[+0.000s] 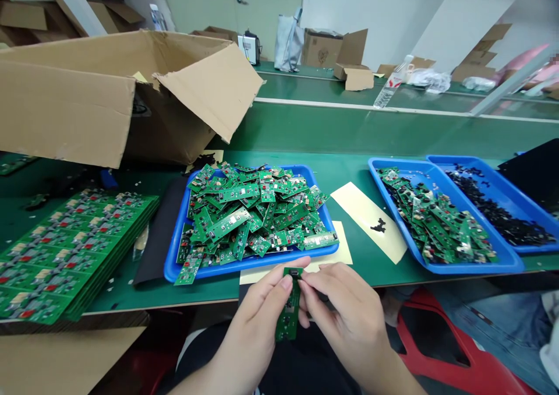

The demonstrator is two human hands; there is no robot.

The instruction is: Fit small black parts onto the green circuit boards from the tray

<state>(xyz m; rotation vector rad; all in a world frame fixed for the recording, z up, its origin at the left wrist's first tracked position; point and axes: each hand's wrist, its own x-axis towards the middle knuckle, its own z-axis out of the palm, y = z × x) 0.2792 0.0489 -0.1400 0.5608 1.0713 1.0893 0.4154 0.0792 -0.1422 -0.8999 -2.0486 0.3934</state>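
Both hands meet over my lap, just below the table's front edge. My left hand [257,319] and my right hand [349,313] pinch a small green circuit board [289,310] held upright between the fingertips. A small black part [295,273] sits at the board's top end, under my thumbs. Directly in front stands a blue tray [174,246] heaped with several loose green circuit boards [253,214].
A stack of uncut green board panels [65,249] lies at the left, behind it an open cardboard box [109,92]. At the right, one blue tray [471,261] holds boards, another [537,246] black parts. A yellow paper strip [362,217] lies between. A red stool [441,348] stands at the lower right.
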